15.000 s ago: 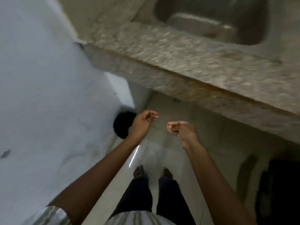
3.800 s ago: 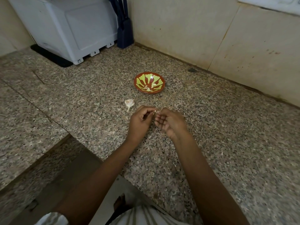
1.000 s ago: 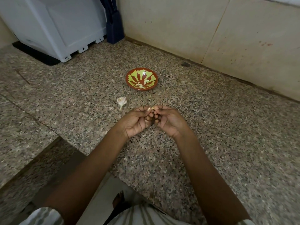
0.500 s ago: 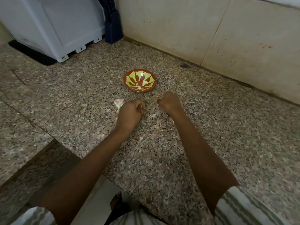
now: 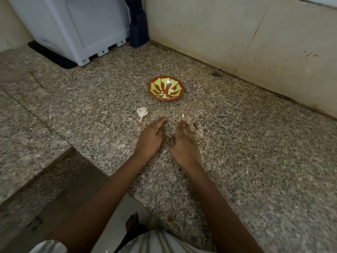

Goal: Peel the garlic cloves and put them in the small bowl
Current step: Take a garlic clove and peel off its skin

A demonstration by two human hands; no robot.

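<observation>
**Desk:** Where are the hands?

**Operator:** I have the left hand (image 5: 150,138) and the right hand (image 5: 183,143) side by side, low over the granite counter (image 5: 255,161), backs up. Both are released, with the fingers stretched forward and nothing gripped that I can see. The right one is blurred and both palms face down, so I can't rule out a scrap underneath.

**Desk:** And the garlic?

**Operator:** It's split up. Pale peeled cloves (image 5: 170,91) lie inside the small bowl (image 5: 149,88), which sits beyond the hands, towards the wall. What is left of the garlic bulb (image 5: 142,112) lies on the counter just ahead of the left hand and a little to its left, nearer than the bowl. A small pale bit (image 5: 182,115) lies ahead of the right hand, and I can't tell whether it's skin or clove.

**Desk:** Why that layout?

**Operator:** My guess is that the bowl stands straight ahead and near so each peeled clove has a short trip. The bulb lies on the left, where the left hand can take it while the right one peels.

**Desk:** Which step is this?

**Operator:** Between cloves, I judge. Next I'd pick up the bulb and break off another clove.

**Desk:** Any risk?

**Operator:** The skins look papery and light, so a careless sweep could scatter them or knock the bulb away.
</observation>
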